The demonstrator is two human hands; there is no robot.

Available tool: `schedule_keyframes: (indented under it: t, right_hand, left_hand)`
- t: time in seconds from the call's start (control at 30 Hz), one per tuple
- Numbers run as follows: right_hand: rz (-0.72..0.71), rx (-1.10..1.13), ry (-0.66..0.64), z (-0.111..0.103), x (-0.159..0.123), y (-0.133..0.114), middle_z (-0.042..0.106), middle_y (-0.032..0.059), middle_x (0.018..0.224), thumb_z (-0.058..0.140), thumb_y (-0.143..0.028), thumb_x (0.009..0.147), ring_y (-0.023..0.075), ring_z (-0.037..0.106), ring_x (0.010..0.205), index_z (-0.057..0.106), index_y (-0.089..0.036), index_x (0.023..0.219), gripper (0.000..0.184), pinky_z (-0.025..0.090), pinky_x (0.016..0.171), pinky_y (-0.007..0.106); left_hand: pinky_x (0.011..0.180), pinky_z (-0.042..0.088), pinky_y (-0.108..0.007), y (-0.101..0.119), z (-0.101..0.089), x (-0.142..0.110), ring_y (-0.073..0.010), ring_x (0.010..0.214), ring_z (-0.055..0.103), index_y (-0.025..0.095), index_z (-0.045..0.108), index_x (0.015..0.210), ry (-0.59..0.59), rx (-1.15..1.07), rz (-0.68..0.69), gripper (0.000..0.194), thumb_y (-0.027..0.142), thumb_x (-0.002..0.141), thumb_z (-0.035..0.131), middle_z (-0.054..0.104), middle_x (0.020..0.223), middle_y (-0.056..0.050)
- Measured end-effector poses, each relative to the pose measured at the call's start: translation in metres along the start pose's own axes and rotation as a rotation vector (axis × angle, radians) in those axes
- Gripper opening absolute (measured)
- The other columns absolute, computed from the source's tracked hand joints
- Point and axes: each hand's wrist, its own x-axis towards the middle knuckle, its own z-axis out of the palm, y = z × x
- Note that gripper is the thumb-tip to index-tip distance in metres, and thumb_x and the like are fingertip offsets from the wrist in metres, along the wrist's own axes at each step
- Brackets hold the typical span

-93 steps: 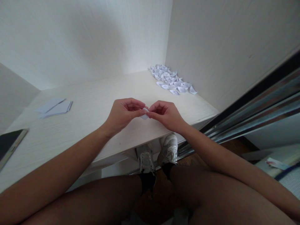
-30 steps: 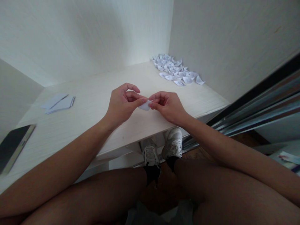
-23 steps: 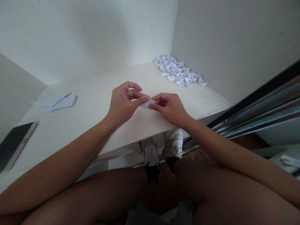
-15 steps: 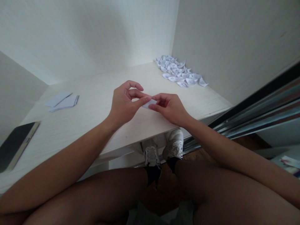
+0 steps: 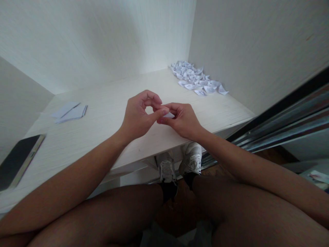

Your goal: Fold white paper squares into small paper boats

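A small folded piece of white paper (image 5: 169, 115) is pinched between my two hands above the front part of the white shelf (image 5: 102, 113). My left hand (image 5: 142, 115) grips its left side between thumb and fingers, the other fingers curled. From the right, my right hand (image 5: 181, 118) holds it with the thumb below and the fingers behind. The fingers cover most of the paper, so its full shape is hidden. Many small folded paper boats (image 5: 192, 77) lie heaped in the far right corner.
On the left of the shelf lie flat sheets of white paper (image 5: 72, 115). A dark-screened phone (image 5: 19, 159) rests nearer, at the left edge. Walls enclose the shelf behind and at both sides. Dark metal sliding-door rails (image 5: 277, 116) run along the right. Below the front edge are white shoes (image 5: 191, 159).
My left hand has shifted slightly right, its fingers closing nearer the right hand. My right thumb has slid left along the paper, and less of the paper shows.
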Motion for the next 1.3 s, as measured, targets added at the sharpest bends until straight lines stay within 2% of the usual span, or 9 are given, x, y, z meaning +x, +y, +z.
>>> schedule_keyframes:
  t: [0.13,0.33,0.47,0.63,0.8,0.97,1.1,1.17,1.3]
  right_hand:
    - [0.019,0.008,0.017,0.002,0.000,0.002,0.081,0.0007,0.093,0.087,-0.030,0.075,0.0174,0.071,0.085,0.080,-0.020,0.095,0.023,0.057,0.085,0.036]
    - [0.059,0.239,0.016,0.005,-0.001,0.002,0.080,0.0020,0.096,0.089,-0.029,0.072,0.0160,0.073,0.087,0.075,-0.019,0.098,0.031,0.059,0.086,0.034]
    - [0.044,0.167,-0.038,0.002,0.000,0.002,0.077,0.0012,0.084,0.086,-0.029,0.078,0.0147,0.070,0.079,0.075,-0.018,0.096,0.024,0.057,0.080,0.033]
    - [0.126,0.013,-0.024,-0.005,0.000,0.005,0.074,0.0003,0.073,0.088,-0.029,0.072,0.0136,0.063,0.067,0.074,-0.017,0.081,0.021,0.049,0.063,0.028]
    - [0.196,0.055,-0.062,-0.009,-0.001,0.005,0.077,0.0037,0.074,0.088,-0.028,0.071,0.0151,0.068,0.068,0.076,-0.016,0.080,0.018,0.052,0.066,0.029]
    - [0.214,0.121,-0.007,-0.010,-0.002,0.000,0.077,0.0020,0.072,0.091,-0.027,0.066,0.0137,0.068,0.066,0.073,-0.017,0.079,0.024,0.053,0.064,0.027]
    - [0.195,0.134,-0.015,-0.010,-0.001,0.003,0.078,0.0025,0.074,0.084,-0.022,0.072,0.0147,0.072,0.072,0.073,-0.017,0.083,0.016,0.055,0.070,0.028]
    - [0.183,0.168,-0.024,-0.010,0.000,0.006,0.078,0.0019,0.076,0.083,-0.021,0.073,0.0146,0.073,0.074,0.073,-0.017,0.089,0.019,0.056,0.074,0.029]
    - [0.178,0.229,-0.028,-0.010,0.000,0.007,0.079,0.0020,0.084,0.083,-0.029,0.079,0.0151,0.075,0.079,0.069,-0.018,0.095,0.024,0.056,0.071,0.027]
  left_hand:
    - [0.077,0.055,-0.036,-0.001,-0.002,0.000,-0.0184,0.073,0.070,0.023,0.063,0.087,0.001,0.054,0.013,0.025,0.026,0.074,0.085,0.070,0.075,0.002]
    - [0.070,0.055,-0.036,0.000,-0.001,-0.002,-0.0191,0.069,0.071,0.023,0.062,0.087,-0.019,0.063,0.015,0.024,0.025,0.076,0.082,0.074,0.074,0.001]
    - [0.064,0.056,-0.036,0.002,0.001,-0.003,-0.0186,0.060,0.070,0.025,0.058,0.090,-0.023,0.024,-0.057,0.029,0.026,0.075,0.082,0.073,0.068,0.002]
    - [0.071,0.061,-0.034,0.003,0.003,0.000,-0.0192,0.072,0.076,0.024,0.054,0.089,0.053,-0.164,-0.164,0.035,0.022,0.070,0.083,0.077,0.076,0.000]
    - [0.065,0.061,-0.030,-0.005,0.005,0.002,-0.0165,0.065,0.076,0.023,0.056,0.088,0.081,-0.291,-0.183,0.035,0.019,0.067,0.084,0.077,0.072,0.002]
    - [0.063,0.059,-0.028,-0.011,0.003,0.002,-0.0148,0.064,0.075,0.023,0.057,0.088,0.096,-0.278,-0.132,0.033,0.017,0.068,0.084,0.077,0.071,0.003]
    - [0.065,0.059,-0.029,-0.007,0.003,0.001,-0.0154,0.064,0.075,0.022,0.058,0.089,0.086,-0.254,-0.118,0.033,0.018,0.069,0.084,0.077,0.071,0.002]
    - [0.067,0.060,-0.030,-0.005,0.003,0.001,-0.0162,0.066,0.075,0.022,0.058,0.089,0.077,-0.230,-0.111,0.033,0.018,0.069,0.084,0.078,0.072,0.001]
    - [0.067,0.059,-0.028,-0.007,0.003,0.001,-0.0148,0.066,0.074,0.021,0.061,0.091,0.117,-0.201,-0.079,0.030,0.017,0.071,0.084,0.077,0.073,0.001]
